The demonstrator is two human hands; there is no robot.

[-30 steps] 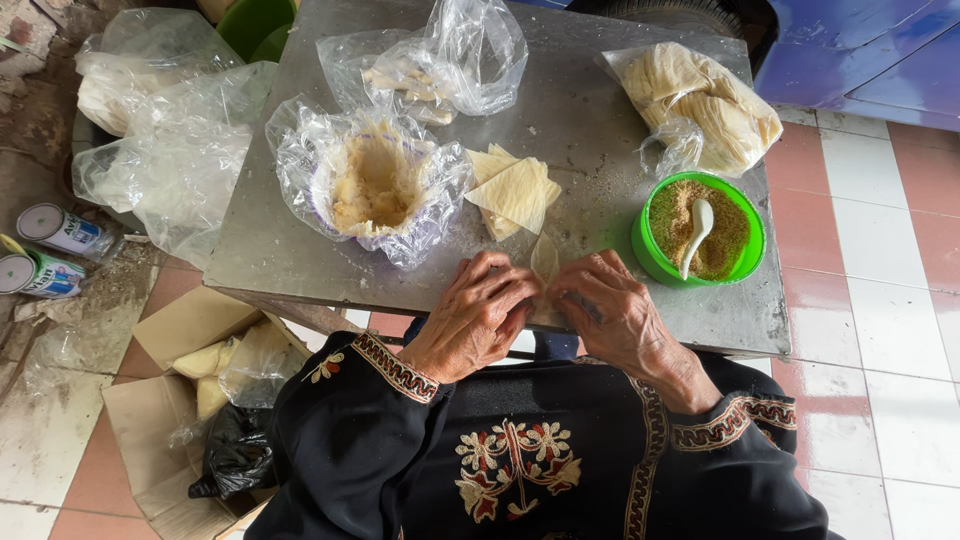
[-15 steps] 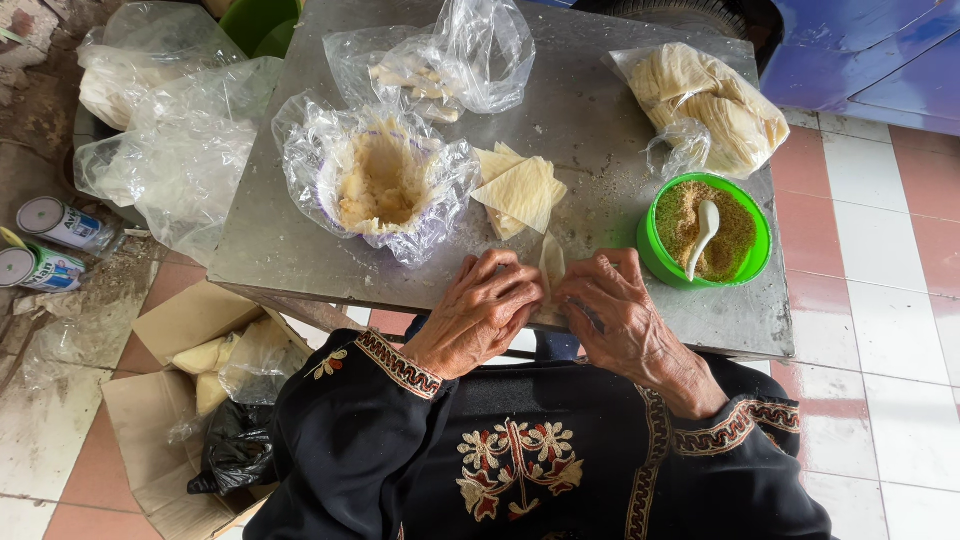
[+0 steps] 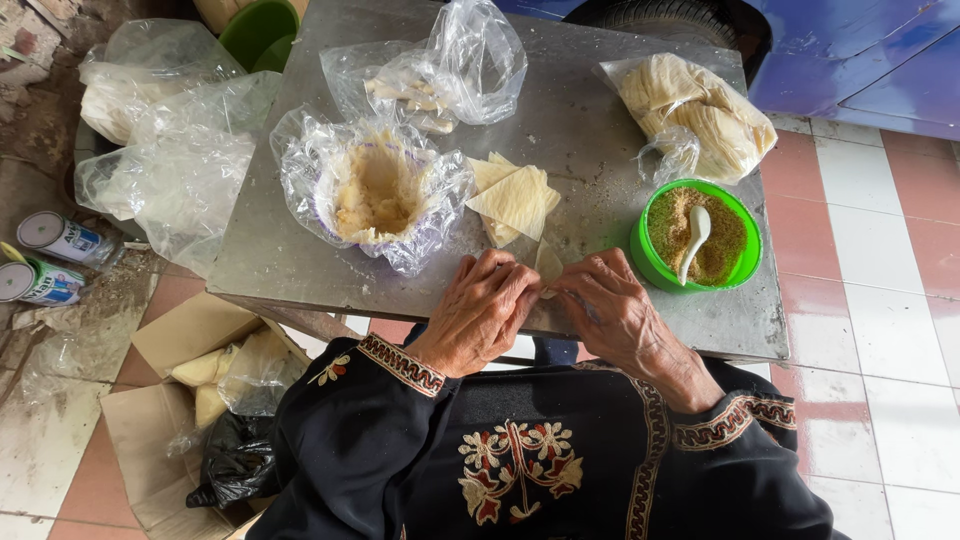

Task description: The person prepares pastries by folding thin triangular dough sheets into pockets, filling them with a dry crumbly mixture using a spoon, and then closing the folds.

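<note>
We have our left hand and right hand together at the near edge of the metal desk, both grips pinched shut on one pale dough wrapper that stands up between our fingertips. Just beyond the wrapper lies a small stack of wrappers, with the plastic-lined bowl of filling to the left of the stack. The green bowl of brown crumbs with its white spoon sits to the right of the stack.
</note>
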